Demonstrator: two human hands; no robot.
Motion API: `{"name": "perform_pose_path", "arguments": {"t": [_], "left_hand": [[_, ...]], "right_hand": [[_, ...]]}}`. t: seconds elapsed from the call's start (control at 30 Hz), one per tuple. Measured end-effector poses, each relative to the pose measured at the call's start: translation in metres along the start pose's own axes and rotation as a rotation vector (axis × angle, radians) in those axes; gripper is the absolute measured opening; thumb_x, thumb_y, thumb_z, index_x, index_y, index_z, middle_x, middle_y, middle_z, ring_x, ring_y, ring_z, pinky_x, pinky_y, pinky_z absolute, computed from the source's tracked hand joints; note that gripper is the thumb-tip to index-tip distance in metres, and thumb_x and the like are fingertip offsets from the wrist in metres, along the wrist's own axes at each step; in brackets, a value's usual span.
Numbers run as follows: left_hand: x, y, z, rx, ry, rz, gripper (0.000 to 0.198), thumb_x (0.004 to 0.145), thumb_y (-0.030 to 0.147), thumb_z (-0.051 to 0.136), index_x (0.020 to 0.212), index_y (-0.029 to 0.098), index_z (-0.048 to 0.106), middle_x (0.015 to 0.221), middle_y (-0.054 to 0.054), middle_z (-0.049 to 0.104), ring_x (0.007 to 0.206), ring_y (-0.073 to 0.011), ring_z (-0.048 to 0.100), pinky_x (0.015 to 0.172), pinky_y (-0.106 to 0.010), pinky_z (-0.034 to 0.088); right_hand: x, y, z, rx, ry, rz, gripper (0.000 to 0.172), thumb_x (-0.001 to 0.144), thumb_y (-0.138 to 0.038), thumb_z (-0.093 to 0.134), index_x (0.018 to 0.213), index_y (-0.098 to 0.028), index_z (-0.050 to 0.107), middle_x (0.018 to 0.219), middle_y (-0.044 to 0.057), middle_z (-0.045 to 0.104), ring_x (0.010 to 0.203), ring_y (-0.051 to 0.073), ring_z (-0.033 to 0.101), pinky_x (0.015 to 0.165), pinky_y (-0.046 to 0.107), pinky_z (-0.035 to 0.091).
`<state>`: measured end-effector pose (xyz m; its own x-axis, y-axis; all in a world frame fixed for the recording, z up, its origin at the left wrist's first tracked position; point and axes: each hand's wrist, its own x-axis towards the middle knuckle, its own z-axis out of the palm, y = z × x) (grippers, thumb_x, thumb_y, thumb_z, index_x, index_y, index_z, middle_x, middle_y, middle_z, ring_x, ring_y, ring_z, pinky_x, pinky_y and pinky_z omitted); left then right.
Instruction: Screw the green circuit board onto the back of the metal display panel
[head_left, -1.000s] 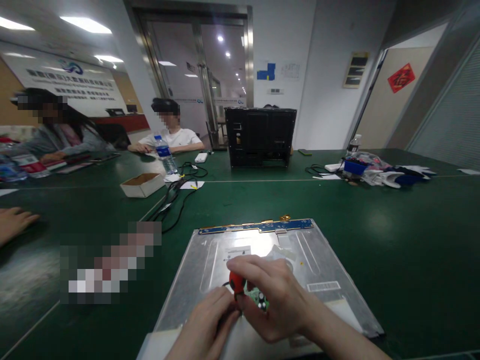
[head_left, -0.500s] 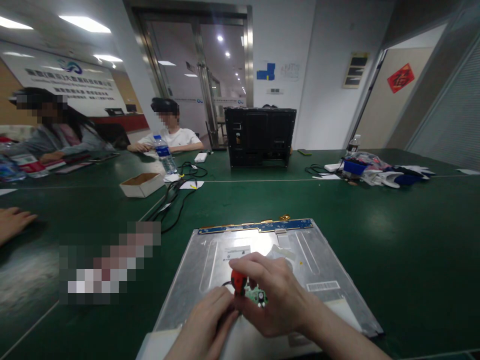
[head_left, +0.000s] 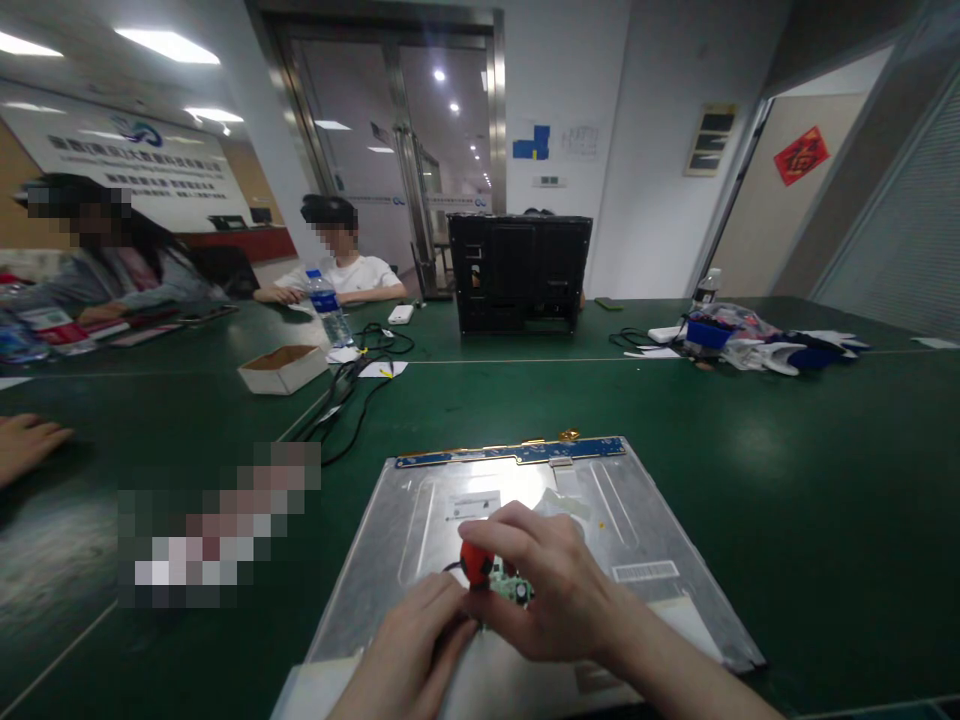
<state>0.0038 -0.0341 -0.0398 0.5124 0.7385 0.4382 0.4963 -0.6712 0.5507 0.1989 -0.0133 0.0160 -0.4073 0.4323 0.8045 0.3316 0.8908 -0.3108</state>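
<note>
In front of me lies a flat metal display panel, its silver back facing up and a blue circuit strip along its far edge. My right hand grips a short screwdriver with a red and black handle, held upright over a small green circuit board. Its tip is hidden behind my fingers. Right beside the screwdriver, my left hand is closed, fingers pressed together low against the board's near side. What they pinch, if anything, is hidden.
Beyond the panel stands a black monitor housing. Left of it are a cardboard box, a water bottle and black cables. A pile of bags and cloth sits at right. Two people sit across the table; another person's hand rests at far left.
The screwdriver handle has turned slightly in my right hand, and its fingers have shifted a little. My left hand stays almost in place.
</note>
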Motion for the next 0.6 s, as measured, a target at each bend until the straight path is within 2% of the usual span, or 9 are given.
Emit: {"name": "perform_pose_path", "arguments": {"t": [0.2, 0.33, 0.6], "left_hand": [[-0.0004, -0.0014, -0.0030, 0.002, -0.068, -0.015, 0.012, 0.091, 0.017, 0.047, 0.088, 0.021, 0.058, 0.084, -0.004, 0.065, 0.076, -0.0191, 0.064, 0.069, -0.025, 0.054], [-0.0007, -0.0023, -0.0029, -0.012, -0.093, -0.037, 0.013, 0.092, 0.018, 0.046, 0.087, 0.021, 0.058, 0.083, -0.004, 0.065, 0.075, -0.0190, 0.063, 0.072, -0.026, 0.054], [-0.0008, 0.0006, -0.0015, -0.001, -0.021, -0.026, 0.014, 0.091, 0.017, 0.047, 0.086, 0.021, 0.059, 0.082, -0.004, 0.066, 0.074, -0.0191, 0.064, 0.067, -0.026, 0.054]], "right_hand": [[0.0003, -0.0003, -0.0022, 0.107, -0.048, -0.003, 0.051, 0.083, -0.011, 0.048, 0.133, -0.018, 0.039, 0.090, 0.003, 0.067, 0.067, 0.013, 0.060, 0.053, 0.026, 0.046], [0.0002, 0.0003, 0.0000, 0.070, -0.003, 0.010, 0.049, 0.084, -0.012, 0.049, 0.131, -0.019, 0.039, 0.084, 0.001, 0.065, 0.059, 0.012, 0.056, 0.048, 0.024, 0.043], [0.0012, 0.0003, -0.0003, 0.023, 0.001, -0.015, 0.038, 0.092, -0.025, 0.054, 0.128, -0.023, 0.042, 0.084, -0.001, 0.066, 0.062, 0.013, 0.056, 0.049, 0.024, 0.043]]}}
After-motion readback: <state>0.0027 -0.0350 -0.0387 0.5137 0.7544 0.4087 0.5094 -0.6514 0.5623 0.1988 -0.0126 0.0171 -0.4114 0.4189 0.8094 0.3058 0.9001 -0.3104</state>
